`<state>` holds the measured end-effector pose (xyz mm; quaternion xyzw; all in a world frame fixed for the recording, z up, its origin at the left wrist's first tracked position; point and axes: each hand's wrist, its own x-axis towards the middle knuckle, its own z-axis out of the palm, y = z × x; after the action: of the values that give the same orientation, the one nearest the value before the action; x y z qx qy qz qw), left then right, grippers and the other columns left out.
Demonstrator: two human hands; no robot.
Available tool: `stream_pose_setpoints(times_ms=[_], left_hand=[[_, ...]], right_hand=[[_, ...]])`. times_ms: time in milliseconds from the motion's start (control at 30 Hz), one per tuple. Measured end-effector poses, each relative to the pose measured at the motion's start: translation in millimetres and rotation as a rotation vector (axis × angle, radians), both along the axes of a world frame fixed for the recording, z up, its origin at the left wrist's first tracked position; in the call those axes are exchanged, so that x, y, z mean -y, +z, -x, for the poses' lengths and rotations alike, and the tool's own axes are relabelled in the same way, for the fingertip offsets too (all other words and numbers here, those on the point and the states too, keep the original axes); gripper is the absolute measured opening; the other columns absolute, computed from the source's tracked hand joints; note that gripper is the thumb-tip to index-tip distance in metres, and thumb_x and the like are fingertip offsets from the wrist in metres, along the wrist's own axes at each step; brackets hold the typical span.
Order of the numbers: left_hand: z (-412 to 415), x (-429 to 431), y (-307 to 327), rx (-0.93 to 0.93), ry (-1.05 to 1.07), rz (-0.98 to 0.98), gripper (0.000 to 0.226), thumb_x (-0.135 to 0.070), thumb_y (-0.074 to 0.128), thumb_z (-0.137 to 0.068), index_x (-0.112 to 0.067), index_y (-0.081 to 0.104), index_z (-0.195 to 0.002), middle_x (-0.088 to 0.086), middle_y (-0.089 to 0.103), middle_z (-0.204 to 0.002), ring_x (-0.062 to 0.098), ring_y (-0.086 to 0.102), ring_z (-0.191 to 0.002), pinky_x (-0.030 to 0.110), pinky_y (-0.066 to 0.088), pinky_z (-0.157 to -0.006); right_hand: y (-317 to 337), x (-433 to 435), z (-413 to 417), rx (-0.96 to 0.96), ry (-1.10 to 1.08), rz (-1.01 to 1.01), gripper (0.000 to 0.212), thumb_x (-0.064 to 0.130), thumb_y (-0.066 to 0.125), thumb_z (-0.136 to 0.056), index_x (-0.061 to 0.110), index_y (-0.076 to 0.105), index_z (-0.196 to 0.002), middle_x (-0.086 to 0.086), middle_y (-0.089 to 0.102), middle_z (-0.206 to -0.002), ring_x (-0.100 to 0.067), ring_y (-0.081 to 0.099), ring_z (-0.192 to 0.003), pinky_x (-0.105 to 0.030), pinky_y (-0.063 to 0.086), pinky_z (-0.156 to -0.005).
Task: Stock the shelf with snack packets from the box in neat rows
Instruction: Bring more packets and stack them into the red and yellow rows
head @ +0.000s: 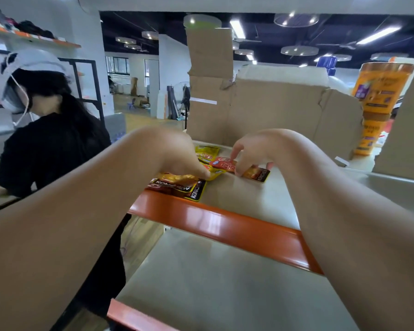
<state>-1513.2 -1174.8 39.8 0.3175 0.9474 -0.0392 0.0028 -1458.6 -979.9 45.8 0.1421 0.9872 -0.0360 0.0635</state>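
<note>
Several snack packets lie on the grey shelf (244,194) behind its orange front edge (225,225). My left hand (177,156) presses its fingertips on a yellow packet (214,174) beside a black-and-yellow packet (189,187) at the shelf's left end. My right hand (253,149) pinches a red packet (225,163) with curled fingers, which also touch a dark orange packet (258,174). Another yellow packet (207,151) lies farther back. An open cardboard box (273,108) stands at the back of the shelf.
A person in black with a cap and mask (41,130) stands close on the left. Stacked orange tubs (375,108) and a cardboard flap (406,130) are at the right. A lower grey shelf (213,283) with an orange edge lies beneath.
</note>
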Motion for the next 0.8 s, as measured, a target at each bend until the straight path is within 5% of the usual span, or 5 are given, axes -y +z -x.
stream_pose_setpoints(times_ms=[267,367,500,700,800], left_hand=[[-9,12,4,0.051,-0.056,-0.121,0.059,-0.052,0.08,-0.08,-0.035,0.063,-0.134,-0.009,0.062,-0.134,0.016,0.06,-0.109,0.029,0.046,-0.084],[-10,10,-2,0.039,-0.044,-0.31,0.06,-0.043,0.083,-0.079,-0.039,0.062,-0.135,-0.01,0.062,-0.12,0.01,0.059,-0.088,0.025,0.043,-0.066],[-17,2,-10,0.04,-0.044,-0.564,0.056,-0.04,0.087,-0.074,-0.04,0.066,-0.126,-0.007,0.067,-0.118,0.015,0.064,-0.104,0.033,0.055,-0.087],[-66,-43,-2,0.001,-0.148,-0.803,0.036,-0.042,0.089,-0.073,-0.034,0.072,-0.104,-0.011,0.071,-0.107,0.014,0.066,-0.102,0.031,0.052,-0.085],[-114,-83,1,0.043,-0.228,-0.892,0.031,-0.039,0.088,-0.072,-0.035,0.071,-0.098,-0.017,0.069,-0.09,0.008,0.066,-0.082,0.027,0.05,-0.065]], right_hand=[[-1,-2,12,0.036,-0.029,0.0,0.048,0.036,0.082,-0.077,0.022,0.067,-0.12,-0.004,0.07,-0.101,-0.026,0.072,-0.095,-0.047,0.059,-0.091],[-1,-3,9,0.043,-0.044,-0.008,0.05,0.04,0.083,-0.074,0.019,0.067,-0.117,-0.009,0.073,-0.104,-0.031,0.073,-0.093,-0.05,0.059,-0.09],[10,-9,-6,-0.02,-0.05,-0.044,0.042,0.043,0.079,-0.074,0.02,0.071,-0.108,-0.007,0.074,-0.097,-0.028,0.073,-0.086,-0.043,0.06,-0.085],[31,-51,-101,-0.339,-0.108,-0.06,0.028,0.04,0.076,-0.073,0.021,0.074,-0.093,-0.006,0.073,-0.089,-0.025,0.07,-0.083,-0.04,0.058,-0.079],[29,-88,-178,-0.512,-0.209,0.024,0.025,0.036,0.08,-0.072,0.024,0.069,-0.091,-0.002,0.07,-0.096,-0.022,0.067,-0.083,-0.034,0.055,-0.074]])
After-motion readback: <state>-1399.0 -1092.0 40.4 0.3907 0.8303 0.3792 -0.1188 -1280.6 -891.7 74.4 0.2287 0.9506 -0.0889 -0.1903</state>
